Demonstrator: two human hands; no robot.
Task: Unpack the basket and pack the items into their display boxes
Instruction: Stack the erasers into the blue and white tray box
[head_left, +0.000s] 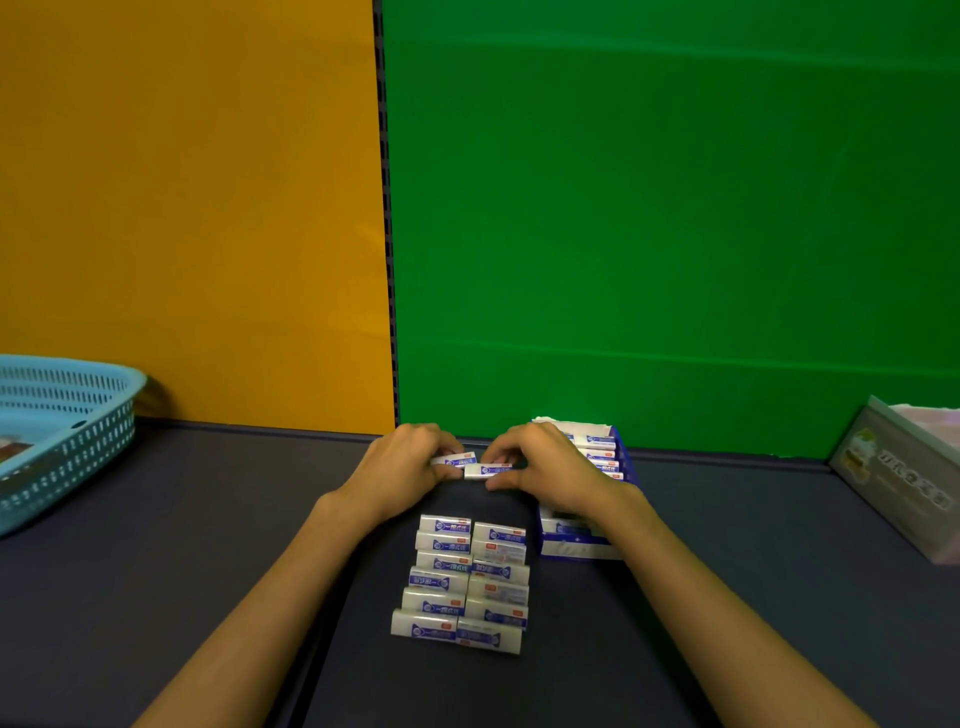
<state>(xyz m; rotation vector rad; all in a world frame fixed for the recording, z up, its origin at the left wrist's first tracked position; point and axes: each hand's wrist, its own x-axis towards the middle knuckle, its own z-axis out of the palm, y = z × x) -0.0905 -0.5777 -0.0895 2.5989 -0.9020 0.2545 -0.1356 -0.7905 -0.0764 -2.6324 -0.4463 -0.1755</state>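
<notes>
Head view shows both hands at the far side of the dark table (156, 545), each pinching one small white-and-blue packet: the left hand (402, 470) holds a packet (456, 460) and the right hand (545, 470) holds another (485, 471), their ends touching. Nearer the person, more packets lie in two neat columns (465, 582), with a blue display box (587, 540) partly filled just right of them. A light blue basket (62, 431) sits far left, and another box (904, 483) far right.
</notes>
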